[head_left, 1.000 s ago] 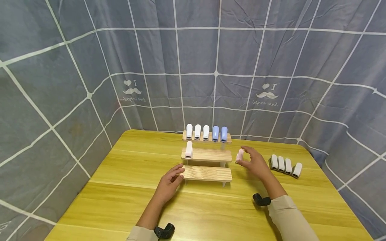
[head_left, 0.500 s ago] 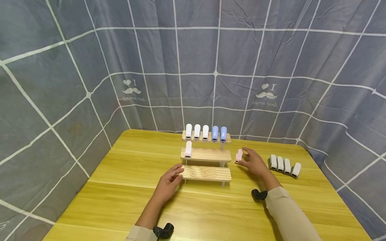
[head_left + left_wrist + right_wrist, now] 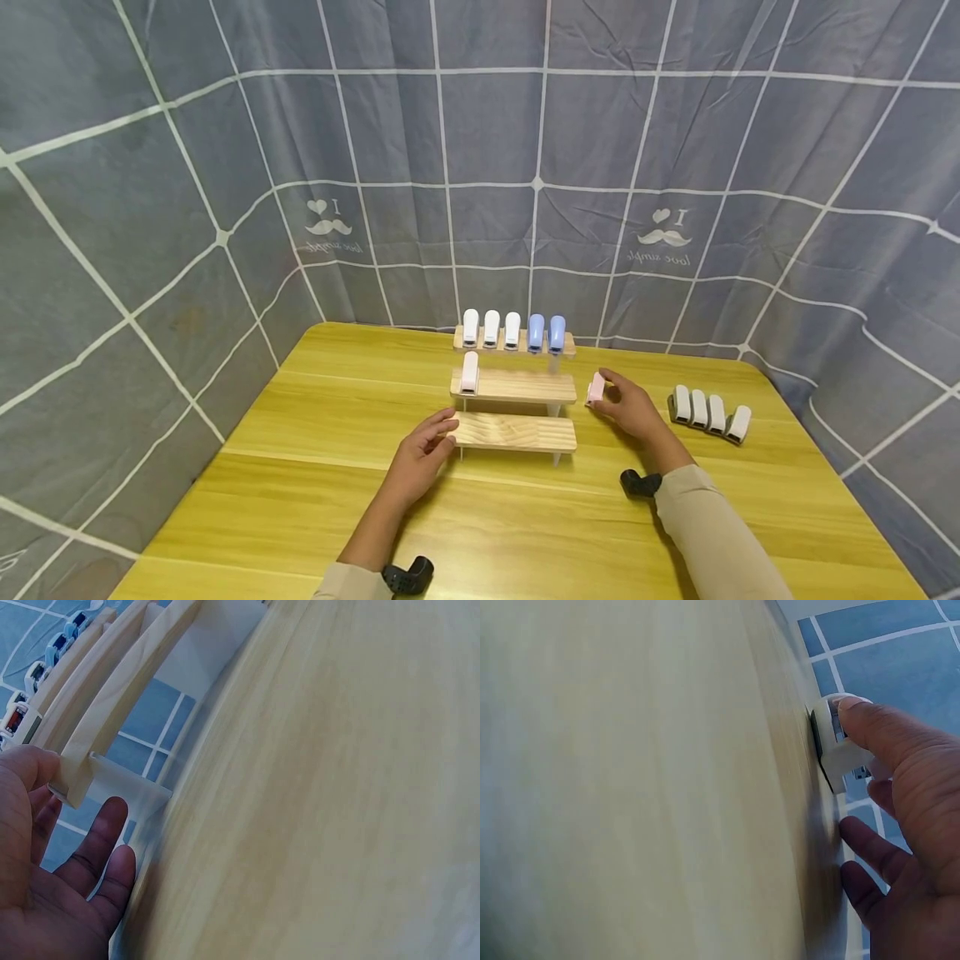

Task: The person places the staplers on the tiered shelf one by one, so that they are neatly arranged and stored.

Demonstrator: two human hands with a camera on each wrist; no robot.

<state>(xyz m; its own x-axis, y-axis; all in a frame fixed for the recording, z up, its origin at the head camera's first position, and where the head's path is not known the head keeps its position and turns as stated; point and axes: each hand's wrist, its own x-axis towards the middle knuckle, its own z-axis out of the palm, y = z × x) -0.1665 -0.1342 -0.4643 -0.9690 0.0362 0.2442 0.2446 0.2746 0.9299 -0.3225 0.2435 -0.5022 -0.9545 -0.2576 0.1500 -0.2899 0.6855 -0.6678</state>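
With thumb and fingers, my right hand (image 3: 633, 408) grips a small pink stapler (image 3: 596, 387) on the table, just right of a wooden rack with three steps. The right wrist view shows the thumb on top of that stapler (image 3: 844, 756), its base at the tabletop. My left hand (image 3: 417, 461) holds the left end of the rack's bare lowest step (image 3: 513, 432) between thumb and fingers; other fingers stretch out below it in the left wrist view. A pale pink stapler (image 3: 469, 372) stands at the left of the middle step (image 3: 532, 387).
Three white staplers (image 3: 491, 328) and two blue staplers (image 3: 536, 332) line the top step. Right of my right hand, several white staplers (image 3: 698, 408) stand in a row on the yellow wooden table (image 3: 525, 525). A grey checked curtain (image 3: 495, 133) hangs around the back and sides.
My right forearm has shifted slightly left, while the right hand stays at the pink stapler. The left hand keeps its place on the rack.
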